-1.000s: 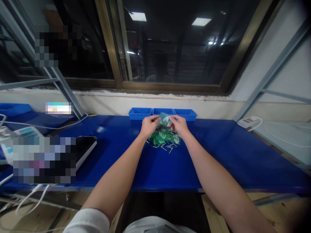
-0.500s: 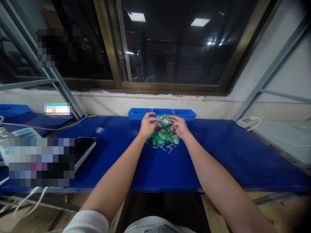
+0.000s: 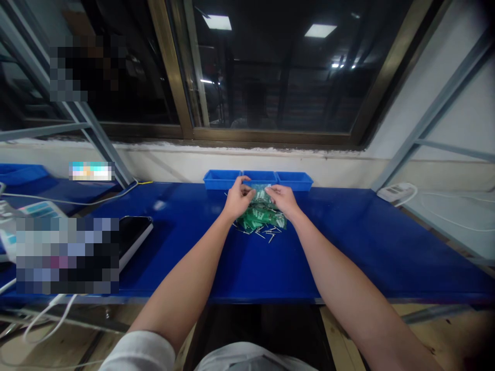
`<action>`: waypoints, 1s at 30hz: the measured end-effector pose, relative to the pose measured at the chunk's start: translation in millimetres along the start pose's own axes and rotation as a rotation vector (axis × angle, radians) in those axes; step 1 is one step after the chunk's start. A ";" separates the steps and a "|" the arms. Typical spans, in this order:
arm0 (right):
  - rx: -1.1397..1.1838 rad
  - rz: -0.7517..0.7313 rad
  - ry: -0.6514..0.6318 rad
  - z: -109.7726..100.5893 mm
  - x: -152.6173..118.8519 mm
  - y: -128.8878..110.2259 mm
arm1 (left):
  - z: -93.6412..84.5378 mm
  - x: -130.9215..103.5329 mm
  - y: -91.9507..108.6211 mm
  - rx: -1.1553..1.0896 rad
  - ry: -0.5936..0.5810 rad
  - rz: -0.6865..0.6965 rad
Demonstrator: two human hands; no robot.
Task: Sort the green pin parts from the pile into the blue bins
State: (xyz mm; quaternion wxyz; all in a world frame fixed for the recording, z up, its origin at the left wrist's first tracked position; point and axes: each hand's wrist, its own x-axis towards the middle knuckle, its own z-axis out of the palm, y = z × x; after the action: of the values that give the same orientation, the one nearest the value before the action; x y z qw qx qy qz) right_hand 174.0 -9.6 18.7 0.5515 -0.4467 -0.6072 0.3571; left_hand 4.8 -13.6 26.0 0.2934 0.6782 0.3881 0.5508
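Observation:
A small clear-green plastic bag (image 3: pixel 262 195) with pale pieces inside is held up between my two hands. My left hand (image 3: pixel 238 198) pinches its left edge, and my right hand (image 3: pixel 283 199) grips its upper right corner. Below it on the blue table lies a pile of green bags (image 3: pixel 255 218). Loose screws or nails (image 3: pixel 270 234) are scattered at the near side of the pile.
Three blue bins (image 3: pixel 296 180) stand in a row against the wall behind my hands. A black and white device (image 3: pixel 137 232) lies at the left on the blue table (image 3: pixel 263 273). A white power strip (image 3: pixel 396 192) sits at the right, beside a metal frame post.
My right hand's fingers have closed on the bag's corner, where they were more spread before. The bag now hangs flatter between my hands.

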 end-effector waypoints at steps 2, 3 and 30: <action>0.038 0.017 0.007 -0.2 1.9 2.5 | -2.1 1.9 -3.4 0.072 0.055 0.012; 0.047 0.023 0.011 -0.6 2.8 3.8 | -3.9 3.5 -5.9 0.108 0.095 -0.002; -0.688 -0.296 -0.499 -2.3 -14.5 -7.6 | -31.0 26.4 -45.0 0.072 0.184 -0.216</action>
State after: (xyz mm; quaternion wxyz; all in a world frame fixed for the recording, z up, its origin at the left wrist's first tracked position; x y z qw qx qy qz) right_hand 175.0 -25.9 21.0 0.2527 -0.4123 -0.8626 0.1485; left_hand -32.2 31.6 9.5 0.2896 0.5890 0.5036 0.5617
